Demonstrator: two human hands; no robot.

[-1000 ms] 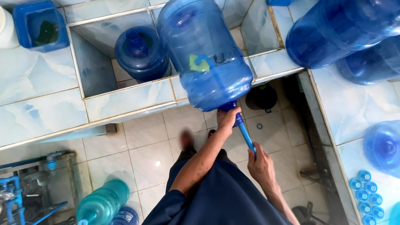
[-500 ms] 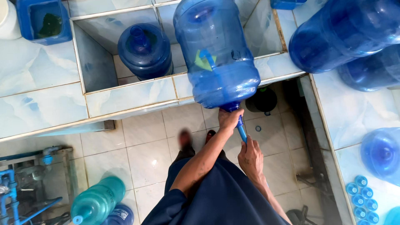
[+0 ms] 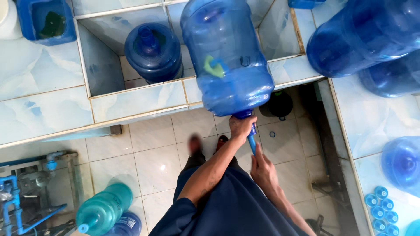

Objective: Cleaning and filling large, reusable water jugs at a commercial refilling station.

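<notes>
- Since the earlier frames the right hand (image 3: 262, 168) has climbed the blue rod (image 3: 252, 140) toward the jug's mouth, and the big jug has tipped a little further over the ledge.
- The large blue water jug (image 3: 225, 57) is a see-through, ribbed plastic bottle lying tilted, its neck pointing down toward the person and its base away; a small green and blue sticker shows on its side.
- It rests on the tiled rim of the basin (image 3: 140, 98), the neck hanging over the floor.
- The left hand (image 3: 241, 126) is closed round the jug's neck, holding it.
- The right hand is wrapped round the lower end of the blue rod, which runs up into the neck.
- A second blue jug (image 3: 153, 52) stands upright inside the basin, just left of the held one.
- More blue jugs (image 3: 363, 37) lie on their sides on the tiled bench (image 3: 380, 126) to the right; another jug (image 3: 402, 161) lies lower, near a cluster of small blue caps (image 3: 380, 209).
- A blue tub (image 3: 46, 22) sits on the bench at upper left.
- On the tiled floor (image 3: 144, 153) a teal bottle (image 3: 103, 209) lies at lower left beside blue pipework (image 3: 17, 205).
- A dark round drain (image 3: 280, 104) shows below the ledge, right of the neck.
</notes>
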